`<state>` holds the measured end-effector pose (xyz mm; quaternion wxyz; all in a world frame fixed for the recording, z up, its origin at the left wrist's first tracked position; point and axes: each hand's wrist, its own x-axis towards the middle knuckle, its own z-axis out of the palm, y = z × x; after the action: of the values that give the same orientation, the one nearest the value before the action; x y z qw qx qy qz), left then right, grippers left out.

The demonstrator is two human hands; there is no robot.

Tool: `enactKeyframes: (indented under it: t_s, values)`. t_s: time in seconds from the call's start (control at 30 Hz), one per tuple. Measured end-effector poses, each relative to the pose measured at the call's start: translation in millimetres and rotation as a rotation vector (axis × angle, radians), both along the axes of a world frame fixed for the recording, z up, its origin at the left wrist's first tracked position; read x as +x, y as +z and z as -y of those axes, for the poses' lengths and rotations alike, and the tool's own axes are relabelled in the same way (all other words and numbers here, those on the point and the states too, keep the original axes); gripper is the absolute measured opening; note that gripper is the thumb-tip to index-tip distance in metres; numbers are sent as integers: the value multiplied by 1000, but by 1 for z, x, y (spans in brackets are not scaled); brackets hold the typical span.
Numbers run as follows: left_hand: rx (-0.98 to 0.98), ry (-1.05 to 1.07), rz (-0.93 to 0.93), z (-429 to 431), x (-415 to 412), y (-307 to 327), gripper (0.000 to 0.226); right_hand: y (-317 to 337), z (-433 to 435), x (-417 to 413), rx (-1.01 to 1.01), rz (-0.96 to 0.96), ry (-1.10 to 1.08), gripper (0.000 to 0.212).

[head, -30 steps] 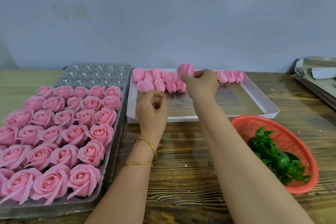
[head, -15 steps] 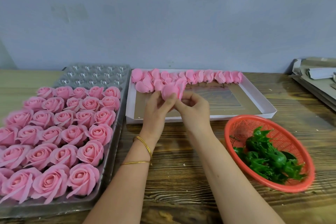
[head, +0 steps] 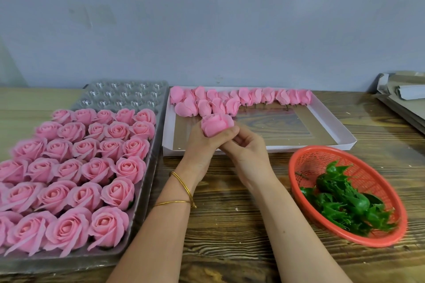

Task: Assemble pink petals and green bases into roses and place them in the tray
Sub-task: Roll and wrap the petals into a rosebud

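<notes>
A pink petal bud [head: 216, 124] is gripped by my left hand [head: 204, 145] above the front edge of the white box [head: 259, 147]. Under the bud, my right hand [head: 247, 151] meets the left hand, fingers curled at the bud's base; what they pinch is hidden. A row of loose pink buds [head: 241, 99] lies along the back of the white box. Green bases [head: 345, 204] are heaped in the orange basket [head: 305, 163] at the right. The clear plastic tray [head: 147, 174] on the left holds several finished pink roses [head: 76, 174].
The tray's back rows of cups [head: 124, 95] hold nothing. Grey folded cardboard [head: 404, 94] lies at the far right on the wooden table [head: 230, 225]. A blue-grey wall rises behind the table.
My right hand picked a bud from the box's back row and brought it toward me. Both hands met over the box's front, and the bud now sits in my left hand.
</notes>
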<state>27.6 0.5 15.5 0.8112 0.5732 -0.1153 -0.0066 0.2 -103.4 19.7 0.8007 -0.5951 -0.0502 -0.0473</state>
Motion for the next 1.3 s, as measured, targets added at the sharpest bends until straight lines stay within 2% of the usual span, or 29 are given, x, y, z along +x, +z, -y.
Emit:
enactKeyframes:
  t_s: [0.1,0.23,0.4,0.5,0.7,0.8,0.9,1.13,1.3]
  values:
    - [18,-27,-8,-2,-1,1,48,-2,4,-2,52,-9,86,27]
    - [9,-70,-20,-3,-2,2,53,0,5,-3,157,-32,208,22]
    - [-1,-118,-27,-5,-3,2,43,3,4,-4,289,-92,248,25]
    - [-4,-142,-18,-5,-4,3,30,2,4,-5,329,-129,257,26]
    - [-14,-57,-56,-3,-4,6,25,2,6,-5,220,-119,280,30]
    - [-32,-39,-72,-2,-5,9,8,-2,9,-6,141,-72,252,43]
    - [-41,-22,-71,0,-7,10,12,-6,9,-5,51,-31,178,49]
    - [-54,-6,-135,6,-8,14,14,-11,6,-3,-110,53,58,36]
    - [-52,-3,-131,7,-8,12,17,-12,7,-3,-122,39,25,36]
